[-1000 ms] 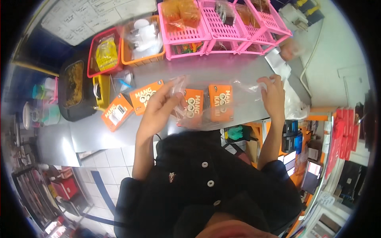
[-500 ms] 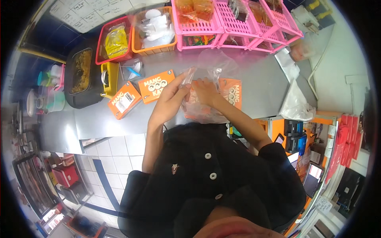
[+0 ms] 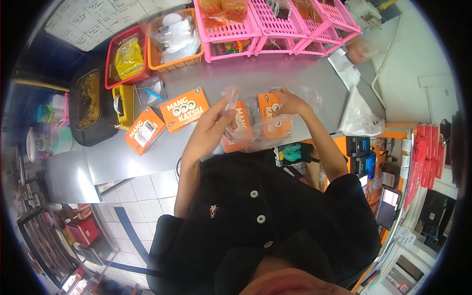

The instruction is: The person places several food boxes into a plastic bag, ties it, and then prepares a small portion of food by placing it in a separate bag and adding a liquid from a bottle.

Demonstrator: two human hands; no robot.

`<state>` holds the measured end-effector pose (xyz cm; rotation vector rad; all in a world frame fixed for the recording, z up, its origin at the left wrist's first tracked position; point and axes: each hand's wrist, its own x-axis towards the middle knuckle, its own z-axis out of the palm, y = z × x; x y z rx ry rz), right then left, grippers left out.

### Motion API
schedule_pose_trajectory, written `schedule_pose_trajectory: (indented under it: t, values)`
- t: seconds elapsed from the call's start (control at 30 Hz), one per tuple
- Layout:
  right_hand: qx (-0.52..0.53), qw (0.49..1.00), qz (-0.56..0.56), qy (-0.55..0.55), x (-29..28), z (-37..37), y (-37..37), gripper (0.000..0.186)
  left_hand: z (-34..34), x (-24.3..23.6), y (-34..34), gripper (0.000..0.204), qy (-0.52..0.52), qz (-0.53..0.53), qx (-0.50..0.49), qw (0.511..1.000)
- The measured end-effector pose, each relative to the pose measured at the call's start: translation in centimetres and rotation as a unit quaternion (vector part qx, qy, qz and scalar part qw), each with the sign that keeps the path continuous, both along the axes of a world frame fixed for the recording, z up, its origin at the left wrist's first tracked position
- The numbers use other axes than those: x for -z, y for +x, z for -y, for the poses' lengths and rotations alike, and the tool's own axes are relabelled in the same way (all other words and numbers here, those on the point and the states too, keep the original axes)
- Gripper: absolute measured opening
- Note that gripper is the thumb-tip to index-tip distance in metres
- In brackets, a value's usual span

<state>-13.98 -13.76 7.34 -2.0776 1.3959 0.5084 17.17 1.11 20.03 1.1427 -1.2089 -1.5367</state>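
Observation:
My left hand (image 3: 208, 129) is closed on the edge of a clear plastic bag (image 3: 230, 93) at the counter's front. Inside the bag, next to my fingers, lies an orange box (image 3: 240, 123) with white print. My right hand (image 3: 293, 103) grips a second orange box (image 3: 273, 118) by its far right corner. Thin plastic runs around this box too; how far it sits inside the bag I cannot tell. To the left, two more orange boxes lie flat: one plain-faced box (image 3: 186, 109) and one box with a white label (image 3: 145, 131).
Along the back stand a red basket (image 3: 143, 69), an orange basket (image 3: 161, 66) and pink racks (image 3: 255, 34) of packets. A yellow tape dispenser (image 3: 126, 109) and a black tray of brown food (image 3: 73, 129) are at left. A white plastic bag (image 3: 361, 118) lies at right.
My right hand has come out from the middle of the bag and moved right, onto the second orange box. That box has shifted left toward the bag. My left hand keeps its hold.

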Motion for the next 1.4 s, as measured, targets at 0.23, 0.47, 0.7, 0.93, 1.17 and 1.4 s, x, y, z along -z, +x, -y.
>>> schedule_pose_trajectory:
  t: [0.23,0.47,0.7,0.93,1.17,1.4]
  values:
    - [-0.032,0.990,0.124,-0.057,0.6,-4.4,3.1,0.071,0.1,0.5,0.3,0.054,-0.022,0.027,-0.024,0.999]
    - [0.074,0.986,0.110,-0.104,2.2,-4.5,2.8,0.069,-0.8,0.6,1.3,0.055,-0.045,0.006,-0.059,0.997]
    - [-0.093,0.988,0.065,-0.100,-11.8,-2.8,10.7,0.055,-3.0,2.1,-0.1,0.035,0.027,-0.059,-0.135,0.989]
    - [-0.357,0.892,0.196,-0.198,-2.9,-1.8,29.8,0.105,-5.6,5.1,-0.2,0.037,0.060,0.073,0.041,0.995]
    - [-0.324,0.931,0.141,-0.095,2.5,-1.0,31.3,0.137,-6.2,6.7,0.1,0.038,0.070,0.006,-0.006,0.997]
    - [-0.176,0.799,0.575,-0.023,-8.2,-0.6,24.8,0.120,-4.1,7.5,0.9,0.036,0.205,-0.245,-0.210,0.924]
